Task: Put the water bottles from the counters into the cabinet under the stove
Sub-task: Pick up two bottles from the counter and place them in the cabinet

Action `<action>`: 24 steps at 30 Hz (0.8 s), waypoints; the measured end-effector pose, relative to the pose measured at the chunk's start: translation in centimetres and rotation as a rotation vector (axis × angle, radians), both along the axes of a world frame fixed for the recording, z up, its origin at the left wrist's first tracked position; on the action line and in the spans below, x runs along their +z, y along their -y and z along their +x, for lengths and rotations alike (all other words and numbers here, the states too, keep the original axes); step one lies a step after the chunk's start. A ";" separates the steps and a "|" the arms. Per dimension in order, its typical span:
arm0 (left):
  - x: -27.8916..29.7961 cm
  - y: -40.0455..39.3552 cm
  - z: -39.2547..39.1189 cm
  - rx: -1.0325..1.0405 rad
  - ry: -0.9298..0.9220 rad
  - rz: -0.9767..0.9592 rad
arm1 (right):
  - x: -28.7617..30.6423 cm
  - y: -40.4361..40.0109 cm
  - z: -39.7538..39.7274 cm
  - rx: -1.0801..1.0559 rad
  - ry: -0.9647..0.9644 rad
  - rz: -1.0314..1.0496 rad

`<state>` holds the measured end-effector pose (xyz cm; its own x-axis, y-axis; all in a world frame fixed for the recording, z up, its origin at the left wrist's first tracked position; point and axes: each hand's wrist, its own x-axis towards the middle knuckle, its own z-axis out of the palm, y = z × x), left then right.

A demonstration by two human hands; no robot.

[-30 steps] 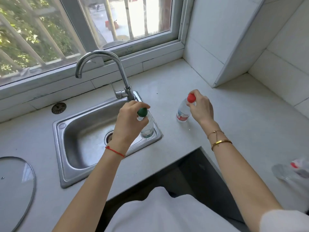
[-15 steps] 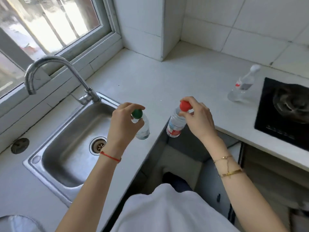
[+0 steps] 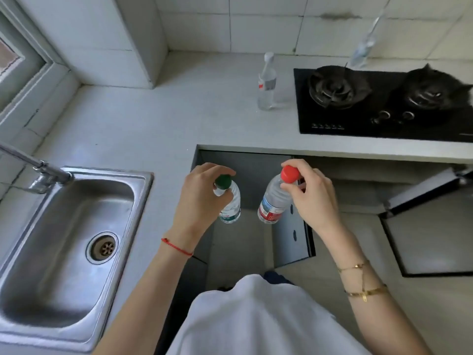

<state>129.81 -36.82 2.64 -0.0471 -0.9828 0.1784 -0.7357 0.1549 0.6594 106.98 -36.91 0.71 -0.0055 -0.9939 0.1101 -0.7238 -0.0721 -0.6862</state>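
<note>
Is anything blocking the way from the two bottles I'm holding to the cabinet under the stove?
Nothing visible does. The left hand holds the green-capped bottle and the right hand the red-capped bottle over the floor gap. The cabinet door below the stove is swung open; its inside is not visible.

Pale counter (image 3: 143, 124), inset steel sink (image 3: 64, 239), black stove (image 3: 384, 103), white-capped bottle (image 3: 266, 83) upright beside it

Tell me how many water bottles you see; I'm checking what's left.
4: one in the left hand with a green cap, one in the right hand with a red cap, one beside the stove, one behind it.
</note>
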 end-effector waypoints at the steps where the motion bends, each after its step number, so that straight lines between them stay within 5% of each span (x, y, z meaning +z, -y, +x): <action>1: 0.0 0.0 -1.1 -0.027 0.004 -0.004 | 0.0 -0.6 -1.1 -0.022 -0.002 -0.001; 12: 0.1 0.1 -17.7 -0.236 0.024 -0.026 | -0.5 -4.0 -17.0 -0.200 -0.048 -0.081; 24: -4.4 2.2 -36.7 -0.055 -0.066 0.040 | -4.5 0.4 -35.5 -0.041 -0.199 0.013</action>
